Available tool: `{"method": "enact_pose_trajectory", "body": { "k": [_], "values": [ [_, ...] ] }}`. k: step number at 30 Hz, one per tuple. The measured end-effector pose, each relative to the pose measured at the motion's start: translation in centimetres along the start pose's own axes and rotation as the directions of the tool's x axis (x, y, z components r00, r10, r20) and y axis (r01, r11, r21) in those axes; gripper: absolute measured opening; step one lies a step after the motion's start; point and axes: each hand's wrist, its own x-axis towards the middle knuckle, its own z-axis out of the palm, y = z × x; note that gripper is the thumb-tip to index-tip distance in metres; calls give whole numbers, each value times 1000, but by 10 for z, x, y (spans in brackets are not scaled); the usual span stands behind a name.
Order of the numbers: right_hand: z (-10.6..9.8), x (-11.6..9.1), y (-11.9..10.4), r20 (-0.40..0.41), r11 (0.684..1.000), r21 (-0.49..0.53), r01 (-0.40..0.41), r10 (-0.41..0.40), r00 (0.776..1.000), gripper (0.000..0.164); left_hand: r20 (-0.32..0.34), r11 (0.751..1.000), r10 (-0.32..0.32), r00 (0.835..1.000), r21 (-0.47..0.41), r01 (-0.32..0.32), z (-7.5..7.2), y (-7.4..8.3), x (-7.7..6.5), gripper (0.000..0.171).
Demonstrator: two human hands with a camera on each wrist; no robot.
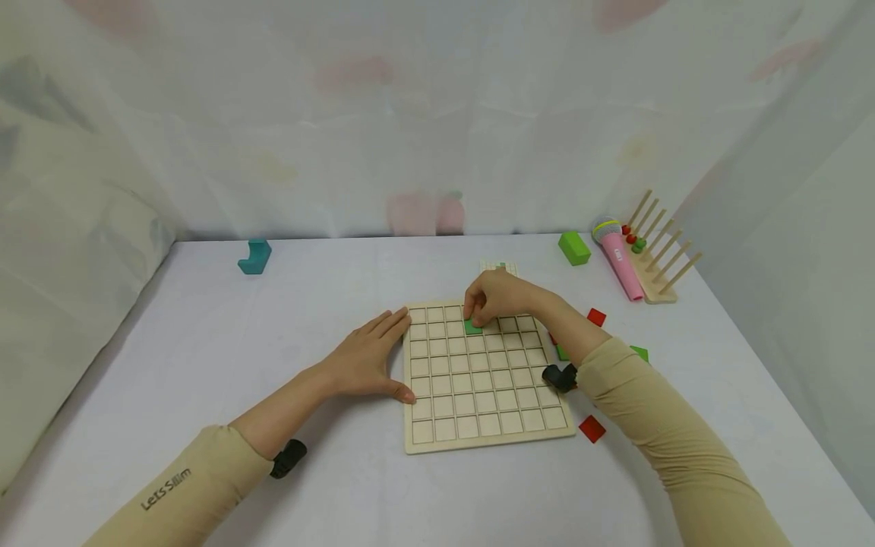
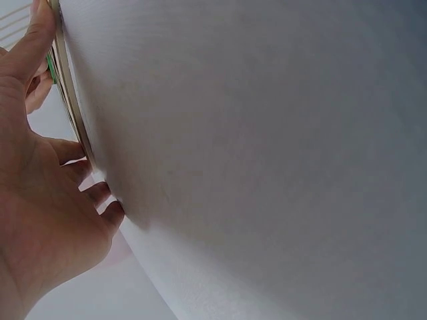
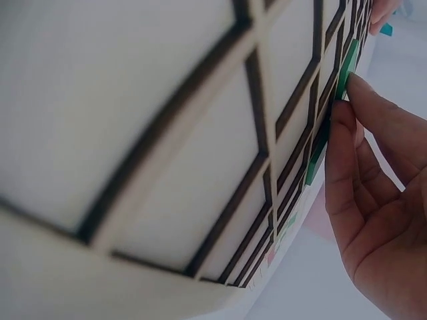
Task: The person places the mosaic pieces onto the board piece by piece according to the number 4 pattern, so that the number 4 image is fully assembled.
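A pale wooden grid board (image 1: 451,387) lies on the table in the head view. My left hand (image 1: 365,361) rests along its left side, fingers stretched toward the far corner and thumb at the near part of that edge. Over the far rows, my right hand (image 1: 497,295) has thumb and index finger brought together at a green square tile (image 1: 472,328). The right wrist view shows the thumb tip against this green tile (image 3: 346,70), and a second green tile (image 3: 318,157) beside the fingers, toward the far edge. A small pattern card (image 1: 488,266) is partly hidden behind the right hand.
Red tiles (image 1: 592,429) and green tiles (image 1: 639,353) lie right of the board, some under the right forearm. At the back right are a green block (image 1: 575,248), a pink toy microphone (image 1: 620,266) and a pegged wooden stand (image 1: 659,292). A teal block (image 1: 256,257) stands back left.
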Motion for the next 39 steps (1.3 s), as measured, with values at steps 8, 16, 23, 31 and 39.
{"method": "enact_pose_trajectory", "body": {
  "k": [8,16,23,31,39],
  "values": [
    [-2,-2,0,-2,999,-22,24,-24,1000,9,-1,1000,2,1000,2,-2,-1,1,0,131],
    [-20,-19,6,-83,1000,-26,-12,10,996,18,5,1000,9,1000,6,-9,0,2,2,131],
    [-38,-44,23,-171,996,-10,-87,84,982,21,7,1000,8,1000,10,-8,-1,2,2,132],
    [-49,-72,54,-192,993,41,-113,118,974,17,5,1000,10,1000,14,-10,-1,0,1,131],
    [-50,-94,66,-157,982,32,-187,190,969,19,-2,1000,10,1000,21,-10,0,-2,-1,132]
  ]
}}
